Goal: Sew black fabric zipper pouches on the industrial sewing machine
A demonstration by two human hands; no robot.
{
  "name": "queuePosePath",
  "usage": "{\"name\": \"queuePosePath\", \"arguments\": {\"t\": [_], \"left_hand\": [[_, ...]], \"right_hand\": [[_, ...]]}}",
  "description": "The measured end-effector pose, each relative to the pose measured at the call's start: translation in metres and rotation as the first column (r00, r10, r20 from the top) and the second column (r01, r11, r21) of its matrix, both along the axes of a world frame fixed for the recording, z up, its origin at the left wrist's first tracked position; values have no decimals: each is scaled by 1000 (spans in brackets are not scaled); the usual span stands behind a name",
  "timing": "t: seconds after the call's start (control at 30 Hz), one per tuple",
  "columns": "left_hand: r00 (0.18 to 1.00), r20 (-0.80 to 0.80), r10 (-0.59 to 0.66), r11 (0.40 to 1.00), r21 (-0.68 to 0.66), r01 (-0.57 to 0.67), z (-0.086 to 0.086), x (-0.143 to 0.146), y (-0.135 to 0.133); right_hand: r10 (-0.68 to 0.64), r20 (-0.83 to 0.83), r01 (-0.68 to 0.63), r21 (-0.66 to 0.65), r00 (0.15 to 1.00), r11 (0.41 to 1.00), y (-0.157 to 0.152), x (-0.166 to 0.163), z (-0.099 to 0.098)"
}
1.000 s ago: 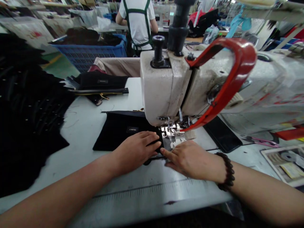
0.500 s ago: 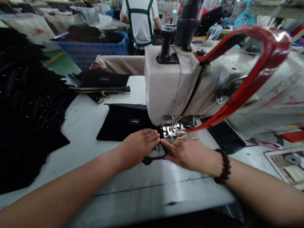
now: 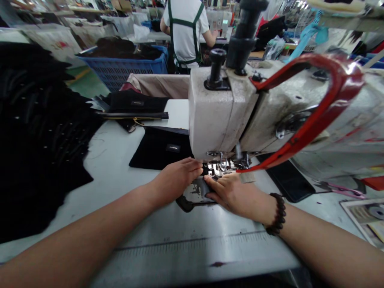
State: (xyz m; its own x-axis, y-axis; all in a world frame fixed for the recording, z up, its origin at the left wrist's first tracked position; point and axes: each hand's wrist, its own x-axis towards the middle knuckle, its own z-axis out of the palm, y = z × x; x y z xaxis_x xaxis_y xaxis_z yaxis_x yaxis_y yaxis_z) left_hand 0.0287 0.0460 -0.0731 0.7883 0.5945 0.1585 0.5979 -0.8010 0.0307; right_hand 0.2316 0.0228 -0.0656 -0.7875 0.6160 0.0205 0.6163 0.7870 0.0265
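Note:
A flat black fabric pouch [image 3: 156, 149] with a small label lies on the sewing machine's table, its right end reaching the metal presser foot [image 3: 218, 168]. My left hand [image 3: 180, 176] grips the pouch's near edge just left of the foot, fingers together, thumb hidden. In front of the foot, my right hand [image 3: 237, 194] rests beside the pouch edge, forefinger stretched out and thumb apart from it; its other fingers are partly hidden. Above both hands stands the sewing machine's head [image 3: 213, 116]. Below the fingertips a worn metal plate [image 3: 195, 192] shows.
Dark fabric pieces [image 3: 36, 140] are heaped at the left. Another black pouch with a zip [image 3: 138, 105] lies behind. A red curved guard [image 3: 315, 108] arches over the machine. Pink-handled scissors [image 3: 345, 191] lie at the right. Beyond are a blue basket [image 3: 129, 66] and a seated person [image 3: 186, 32].
The pouch has shifted and turned slightly beneath the machine, its left end now further back. Both hands stay by the presser foot. The whole view has moved a little.

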Motion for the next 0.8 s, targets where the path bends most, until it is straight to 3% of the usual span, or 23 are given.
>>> {"name": "queuePosePath", "arguments": {"t": [0.33,0.8], "left_hand": [[996,61,72,997,-23,-71,8,4,1],[997,36,65,997,-46,-63,6,3,5]], "right_hand": [[-22,-28,22,7,999,1000,-2,-1,2],[-25,-51,27,38,998,999,-2,-1,3]]}}
